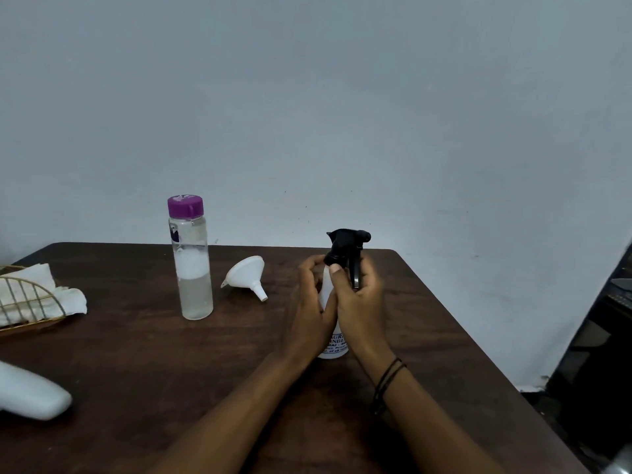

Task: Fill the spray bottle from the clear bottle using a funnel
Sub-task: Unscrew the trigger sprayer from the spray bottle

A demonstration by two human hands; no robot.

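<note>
Both hands, L (309, 304) & R (359, 302), round upright spray bottle (333, 347), black trigger head (345, 242) on.

I see a dark brown wooden table (143, 354) with a smooth, faintly glossy top. On it the tall clear plastic bottle (192, 268) looks glossy, its purple plastic cap (185, 206) smooth with a dull sheen. The small white plastic funnel (247, 276) looks matt. The white translucent plastic spray bottle (333, 345) carries a glossy black plastic trigger head (346, 246). At my left, a thin gold metal wire basket (30, 302) holds soft, crumpled white paper tissue (68, 297). The grey wall (342, 97) looks matt.
</note>
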